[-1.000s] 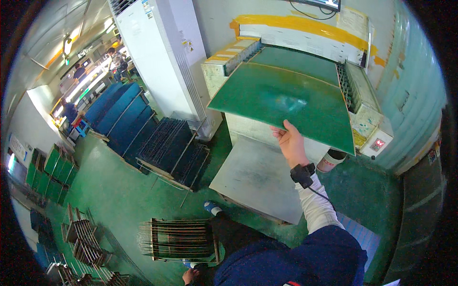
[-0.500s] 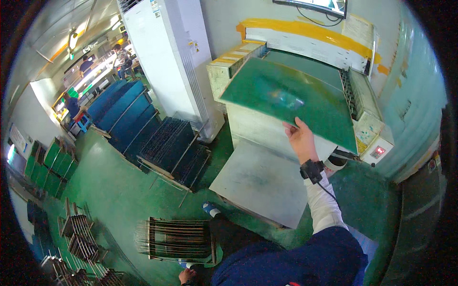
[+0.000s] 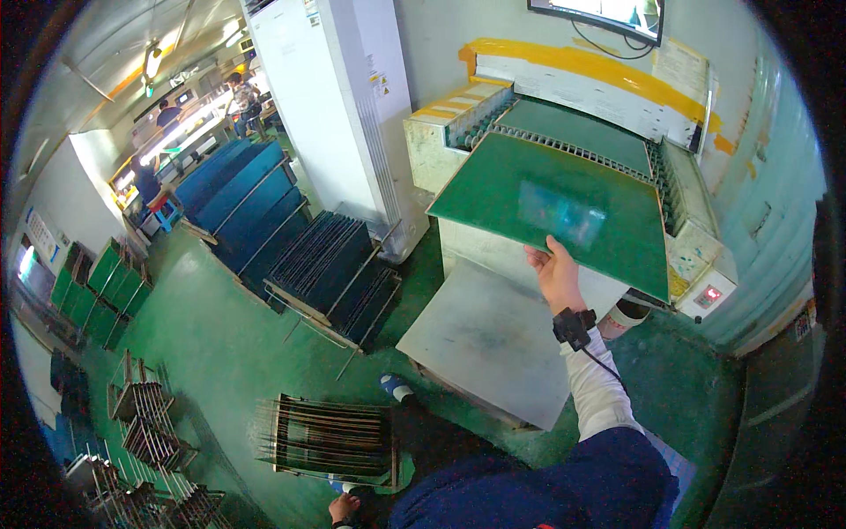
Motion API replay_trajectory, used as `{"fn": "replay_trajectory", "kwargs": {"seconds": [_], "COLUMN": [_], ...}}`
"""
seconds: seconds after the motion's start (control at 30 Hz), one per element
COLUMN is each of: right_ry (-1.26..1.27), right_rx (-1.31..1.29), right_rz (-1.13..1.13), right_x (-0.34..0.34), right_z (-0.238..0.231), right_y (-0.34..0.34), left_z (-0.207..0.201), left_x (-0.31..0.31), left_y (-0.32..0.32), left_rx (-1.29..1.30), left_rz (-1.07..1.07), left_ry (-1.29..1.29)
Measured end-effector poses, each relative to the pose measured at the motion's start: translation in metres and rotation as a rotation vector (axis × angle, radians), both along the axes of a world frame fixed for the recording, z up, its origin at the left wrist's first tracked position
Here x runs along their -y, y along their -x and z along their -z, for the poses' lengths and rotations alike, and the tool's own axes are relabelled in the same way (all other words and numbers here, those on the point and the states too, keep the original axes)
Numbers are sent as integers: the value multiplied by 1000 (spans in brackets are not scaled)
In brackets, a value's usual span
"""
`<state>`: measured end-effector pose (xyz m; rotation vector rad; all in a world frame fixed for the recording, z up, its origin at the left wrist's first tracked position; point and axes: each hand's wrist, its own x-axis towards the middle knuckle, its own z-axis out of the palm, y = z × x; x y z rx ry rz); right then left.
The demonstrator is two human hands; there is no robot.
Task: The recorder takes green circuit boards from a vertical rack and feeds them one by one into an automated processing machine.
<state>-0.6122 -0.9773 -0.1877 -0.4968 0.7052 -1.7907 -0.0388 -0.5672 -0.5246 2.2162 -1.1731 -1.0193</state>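
Observation:
A large green panel slopes out from the roller machine, its near edge above the machine's pale front. My right hand grips that near edge, thumb at the top and fingers at the border. A black band with a cable circles the right wrist. Behind it, a second green panel lies on the rollers, with a row of rollers showing between the two. Low in the picture, my left hand is beside a slotted rack on the floor; its fingers are too small and partly hidden to read.
A grey-white flat board sits low in front of the machine. Racks of dark panels and blue panels stand left of a tall white cabinet. Empty-looking metal racks are at far left. Several people sit at lit benches far back.
The held panel has come away from the machine toward me, uncovering a row of rollers behind it. My right hand stays at its edge. The whole view has shifted slightly.

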Motion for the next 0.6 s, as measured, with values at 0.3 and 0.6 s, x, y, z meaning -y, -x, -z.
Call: {"fn": "replay_trajectory", "kwargs": {"seconds": [0.3, 0.6], "right_ry": [-44, -54], "right_rx": [6, 17], "right_rz": [-16, 0], "right_x": [14, 23], "right_z": [-3, -7], "right_y": [8, 11], "left_z": [-1, -9], "left_x": [-3, 1], "left_y": [-4, -2], "left_rx": [36, 139], "left_rz": [51, 174], "left_ry": [-15, -56]}}
